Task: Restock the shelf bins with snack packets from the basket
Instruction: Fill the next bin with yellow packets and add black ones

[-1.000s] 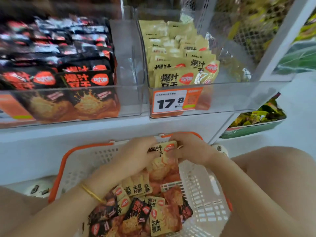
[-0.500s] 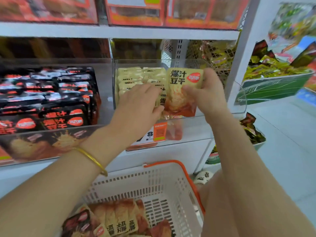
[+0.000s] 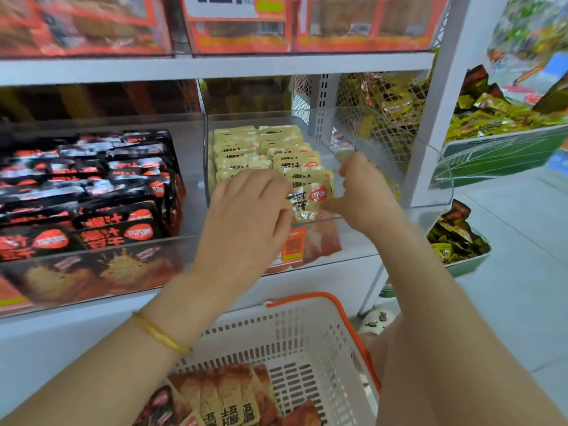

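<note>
The yellow packet (image 3: pixel 309 199) stands upright at the very front of the right-hand column in the clear bin (image 3: pixel 362 233), its red logo facing the person and its lower edge dropping behind the bin's front wall. The right hand (image 3: pixel 359 192) pinches its right edge, thumb low on the corner and the other fingers curled in; the left hand (image 3: pixel 249 216) has its fingers bent round the left edge, with its palm over the front of the left column, though the back of the hand hides how firm that grip is. The step in hand looks like seating this 1 packet. To do it well, the person would likely keep both edges level, slide the packet straight down until it sits behind the front wall, and press it back against the yellow packets (image 3: pixel 278 149) already filed in 2 columns, so the logos line up and nothing leans. Letting go 1 side at a time could tip it forward. Next to this bin on the left, the bin of black packets (image 3: pixel 92 182) takes the other flavour. Below, the white basket (image 3: pixel 310 330) with orange rim holds more packets (image 3: pixel 227 398), so the job seems far from finished.
</note>
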`<state>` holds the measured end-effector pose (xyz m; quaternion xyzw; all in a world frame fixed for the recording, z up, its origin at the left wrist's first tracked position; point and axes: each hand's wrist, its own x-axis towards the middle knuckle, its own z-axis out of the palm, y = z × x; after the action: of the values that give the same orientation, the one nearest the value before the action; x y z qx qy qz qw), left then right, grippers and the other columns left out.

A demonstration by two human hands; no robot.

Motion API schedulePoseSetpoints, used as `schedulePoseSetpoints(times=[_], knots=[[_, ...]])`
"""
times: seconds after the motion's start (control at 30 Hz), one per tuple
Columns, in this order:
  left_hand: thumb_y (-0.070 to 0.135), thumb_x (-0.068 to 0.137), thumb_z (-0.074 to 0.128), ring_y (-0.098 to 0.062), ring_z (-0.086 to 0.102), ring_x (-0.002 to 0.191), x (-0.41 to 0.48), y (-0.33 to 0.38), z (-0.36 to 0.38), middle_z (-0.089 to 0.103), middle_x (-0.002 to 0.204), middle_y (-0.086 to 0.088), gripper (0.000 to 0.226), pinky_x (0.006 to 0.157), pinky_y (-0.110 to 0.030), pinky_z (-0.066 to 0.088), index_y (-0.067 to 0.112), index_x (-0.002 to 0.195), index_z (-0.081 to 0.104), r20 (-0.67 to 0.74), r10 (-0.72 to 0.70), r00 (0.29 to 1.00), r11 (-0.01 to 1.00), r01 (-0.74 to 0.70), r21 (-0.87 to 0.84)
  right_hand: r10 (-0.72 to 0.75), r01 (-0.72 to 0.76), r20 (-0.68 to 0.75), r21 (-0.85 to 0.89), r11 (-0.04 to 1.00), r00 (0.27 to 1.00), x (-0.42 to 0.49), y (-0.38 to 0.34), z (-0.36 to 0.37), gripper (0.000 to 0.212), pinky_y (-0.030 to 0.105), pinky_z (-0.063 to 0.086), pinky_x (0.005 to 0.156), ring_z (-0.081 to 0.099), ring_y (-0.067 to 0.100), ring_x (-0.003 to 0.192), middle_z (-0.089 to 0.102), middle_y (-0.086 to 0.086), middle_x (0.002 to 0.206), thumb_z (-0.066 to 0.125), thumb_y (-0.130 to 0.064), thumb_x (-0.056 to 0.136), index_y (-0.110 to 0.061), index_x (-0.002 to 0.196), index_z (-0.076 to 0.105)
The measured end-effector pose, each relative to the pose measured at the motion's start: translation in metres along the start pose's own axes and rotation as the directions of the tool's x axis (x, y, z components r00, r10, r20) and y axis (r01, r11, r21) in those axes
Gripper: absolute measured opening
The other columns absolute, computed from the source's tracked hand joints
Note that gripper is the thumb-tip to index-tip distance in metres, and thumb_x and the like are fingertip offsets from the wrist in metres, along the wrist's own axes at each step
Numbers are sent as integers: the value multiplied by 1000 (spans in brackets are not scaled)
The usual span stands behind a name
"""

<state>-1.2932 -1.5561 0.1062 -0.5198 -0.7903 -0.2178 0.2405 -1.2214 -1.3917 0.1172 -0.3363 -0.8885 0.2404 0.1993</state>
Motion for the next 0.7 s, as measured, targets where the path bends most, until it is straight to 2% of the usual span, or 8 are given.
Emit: schedulePoseSetpoints(times=[0.07, 0.13, 0.23, 0.33, 0.43, 0.53, 0.6, 0.7], knots=[[16, 85, 56, -19, 49, 104, -25, 3, -2, 62, 110, 2, 18, 85, -26, 26, 13, 101, 65, -93, 37, 995, 997, -43, -57, -79, 91, -249, 34, 995, 965, -30, -2, -6, 37, 32, 37, 68, 54, 25, 90, 52, 5, 100, 74, -19, 79, -12, 102, 45], [15, 86, 53, -18, 51, 103, -55, 1, 3, 63, 109, 3, 19, 83, -27, 28, 14, 99, 67, -99, 71, 993, 991, -82, -102, -88, 145, -317, 161, 976, 944, -67, -3, 1, 26, 33, 41, 67, 54, 20, 79, 56, -3, 83, 71, -14, 80, -17, 89, 47], [19, 84, 47, -17, 53, 101, -105, -18, 30, 64, 105, 6, 23, 80, -31, 34, 18, 95, 67, 110, 61, 992, 993, -50, -102, -79, 51, 160, 173, 984, 984, -98, 3, 47, 19, 33, 47, 67, 57, 16, 73, 55, -7, 73, 68, -19, 83, -23, 82, 49], [22, 78, 44, -17, 56, 91, -150, -49, 61, 65, 95, 9, 24, 73, -34, 44, 22, 86, 67, 374, -38, 927, 997, 60, -47, 8, 86, 598, -129, 988, 801, -96, 22, 127, 12, 33, 50, 79, 60, 22, 94, 61, 0, 97, 62, -23, 88, -18, 97, 57], [12, 74, 60, -24, 62, 89, -173, -74, 82, 67, 91, 4, 15, 77, -41, 51, 21, 82, 68, 584, -157, 797, 984, 177, 23, 35, 168, 759, -189, 967, 651, -110, 46, 215, 13, 31, 46, 76, 57, 24, 95, 62, 7, 107, 54, -13, 91, -10, 104, 57], [15, 83, 52, -21, 56, 100, -181, -86, 91, 65, 104, 2, 20, 92, -43, 43, 19, 96, 67, 657, -212, 723, 973, 222, 69, 65, 113, 843, -148, 983, 535, -141, 66, 278, 22, 31, 46, 76, 55, 26, 102, 58, 8, 112, 55, -11, 89, -10, 111, 52], [16, 86, 49, -21, 54, 101, -188, -91, 94, 63, 105, 1, 21, 92, -41, 43, 17, 98, 66, 650, -250, 718, 960, 271, 70, 147, -23, 844, -158, 987, 516, -158, 74, 310, 51, 30, 44, 82, 55, 27, 112, 53, 12, 128, 59, -17, 89, -6, 135, 38], [19, 90, 44, -17, 49, 101, -200, -94, 93, 59, 103, 5, 21, 90, -34, 41, 20, 100, 62, 642, -294, 708, 947, 308, 95, 240, -173, 823, -175, 969, 515, -175, 80, 351, 69, 28, 44, 75, 56, 23, 101, 55, 12, 116, 63, -26, 87, -4, 143, 28]])
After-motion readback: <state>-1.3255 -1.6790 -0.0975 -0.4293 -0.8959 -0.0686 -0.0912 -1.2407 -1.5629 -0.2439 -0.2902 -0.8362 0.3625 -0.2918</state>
